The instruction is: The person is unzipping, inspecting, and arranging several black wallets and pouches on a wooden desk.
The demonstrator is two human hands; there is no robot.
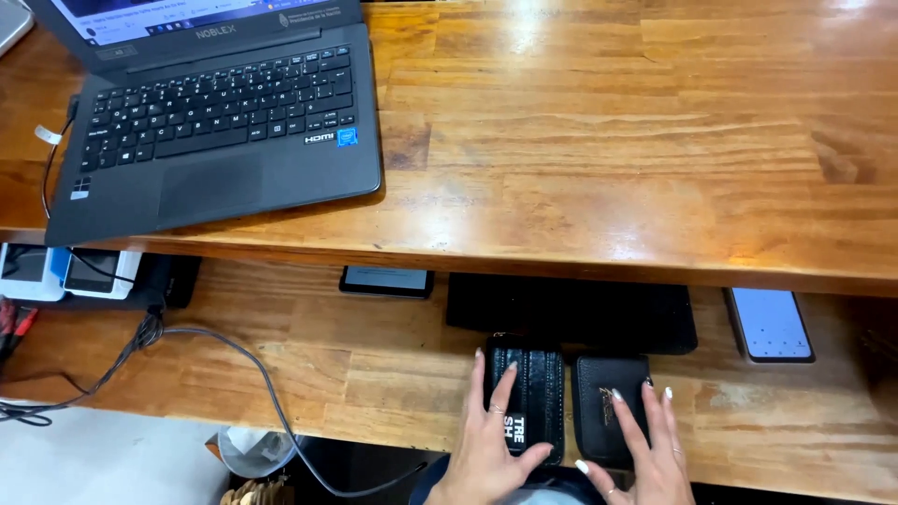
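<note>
Looking down from the head camera, I record both of my hands on the lower wooden shelf (355,374) that sits beneath the desktop (608,140). My left hand (491,440) lies flat across a black ribbed wallet (538,393), fingers extended over its left part and the thumb spread out along its near end; it presses or steadies the wallet, with no closed grasp. My right hand (645,449) rests with fingers extended on a smaller black leather wallet (603,397) just beside the first; again the fingers are laid out, not curled around anything. Both wallets lie flat on the shelf, side by side and nearly touching, near its front edge.

Behind them I note a larger flat black case (571,313), a small dark device with a pale screen (386,281) to its left, and a phone with a lit pale screen (769,324) to the right. An open grey laptop (215,131) occupies the left of the desktop, and a grey cable (253,369) trails off the shelf's left end.

Assessment: the two wallets appear set down and aligned. Neither is lifted or opened. In my judgement the handling is at an early or arranging stage, with any opening or moving not yet done.
</note>
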